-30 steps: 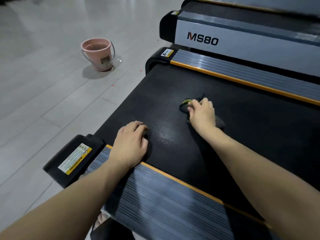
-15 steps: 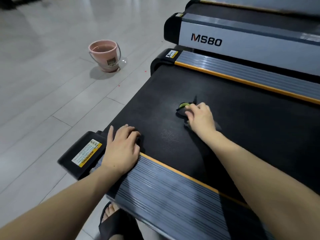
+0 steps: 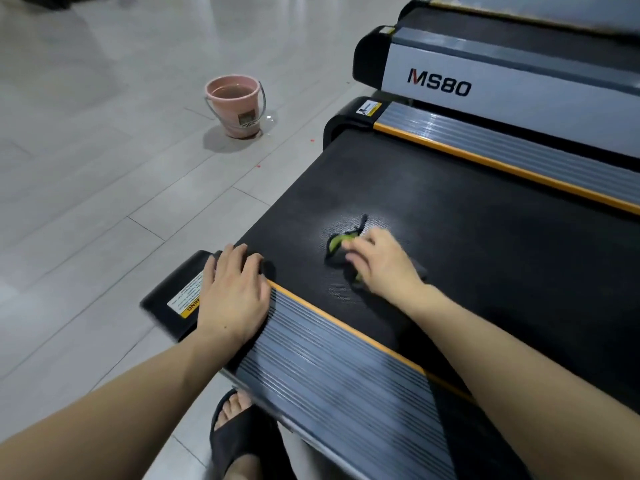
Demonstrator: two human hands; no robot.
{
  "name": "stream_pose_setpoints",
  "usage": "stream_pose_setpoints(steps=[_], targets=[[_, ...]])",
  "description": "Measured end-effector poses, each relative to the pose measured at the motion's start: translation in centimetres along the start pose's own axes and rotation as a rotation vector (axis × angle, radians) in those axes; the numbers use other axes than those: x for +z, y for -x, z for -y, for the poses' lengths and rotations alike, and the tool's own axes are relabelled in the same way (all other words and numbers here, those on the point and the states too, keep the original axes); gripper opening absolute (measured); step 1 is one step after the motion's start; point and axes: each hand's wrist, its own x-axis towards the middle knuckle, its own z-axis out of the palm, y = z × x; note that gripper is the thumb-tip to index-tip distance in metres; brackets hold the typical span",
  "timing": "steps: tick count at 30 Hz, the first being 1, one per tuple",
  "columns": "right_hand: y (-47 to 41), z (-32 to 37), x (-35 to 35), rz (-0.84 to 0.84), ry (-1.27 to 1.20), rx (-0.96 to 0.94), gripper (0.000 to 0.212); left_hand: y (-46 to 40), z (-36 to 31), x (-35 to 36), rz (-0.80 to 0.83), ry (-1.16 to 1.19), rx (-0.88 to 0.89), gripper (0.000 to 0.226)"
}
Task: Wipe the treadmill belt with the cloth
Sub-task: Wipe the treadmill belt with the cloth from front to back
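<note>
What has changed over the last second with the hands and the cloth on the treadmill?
The left hand slid off the belt back along the side rail to its rear end by the warning label. The right hand still presses the cloth, now slightly nearer the belt's rear edge. The pink bucket stayed put.

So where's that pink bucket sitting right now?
The pink bucket stands on the tiled floor at the upper left of the head view, off the rear end of the treadmill belt and well beyond the left hand.

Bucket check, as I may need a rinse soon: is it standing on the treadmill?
No, the bucket stands on the floor, apart from the treadmill.
</note>
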Motion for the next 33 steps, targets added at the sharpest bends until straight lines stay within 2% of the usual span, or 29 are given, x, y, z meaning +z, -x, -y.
stream_pose_setpoints(steps=[2, 4, 6, 10, 13, 16, 18, 21, 23, 27, 29, 31, 33], targets=[[-2.7, 0.2, 0.8, -0.038, 0.044, 0.235, 0.019, 0.3, 0.5, -0.2, 0.003, -0.008, -0.041, 0.037], [-3.7, 1.2, 1.1, -0.043, 0.058, 0.333, 0.017, 0.5, 0.8, -0.1, 0.0, -0.004, -0.053, 0.037], [-2.2, 2.5, 0.7, -0.016, -0.009, 0.242, 0.018, 0.8, 0.9, 0.0, 0.002, 0.016, -0.052, 0.039], [3.4, 4.2, -1.5, 0.156, -0.167, -0.152, 0.023, 0.7, 0.7, 0.0, -0.015, 0.061, -0.053, 0.042], [2.7, 3.5, -1.1, 0.172, -0.128, -0.263, 0.022, 0.9, 0.6, -0.4, -0.042, 0.083, -0.099, 0.039], [-2.2, 3.0, 1.8, 0.098, -0.07, -0.21, 0.027, 0.9, 0.5, -0.6, -0.043, 0.085, -0.131, 0.039], [-6.3, 3.4, 3.9, 0.012, -0.027, -0.056, 0.027, 0.9, 0.5, -0.5, -0.035, 0.081, -0.136, 0.041], [-9.6, 4.6, 5.1, 0.009, 0.027, 0.126, 0.018, 0.8, 0.6, -0.5, -0.037, 0.072, -0.144, 0.045], [-8.2, 5.0, 4.3, 0.035, -0.027, 0.079, 0.02, 0.8, 0.6, -0.5, -0.027, 0.065, -0.142, 0.044], [-1.2, 5.9, 1.3, 0.162, -0.159, -0.218, 0.028, 0.8, 0.4, -0.5, -0.026, 0.057, -0.164, 0.042], [-1.5, 4.8, 1.5, 0.185, -0.127, -0.316, 0.026, 0.9, 0.2, -0.7, -0.009, 0.042, -0.188, 0.046], [-5.4, 3.6, 3.2, 0.114, -0.037, -0.296, 0.027, 0.8, 0.2, -0.6, -0.001, 0.04, -0.198, 0.048], [-10.4, 3.1, 5.2, 0.015, 0.022, -0.108, 0.025, 0.8, 0.3, -0.5, -0.005, 0.044, -0.217, 0.047]])
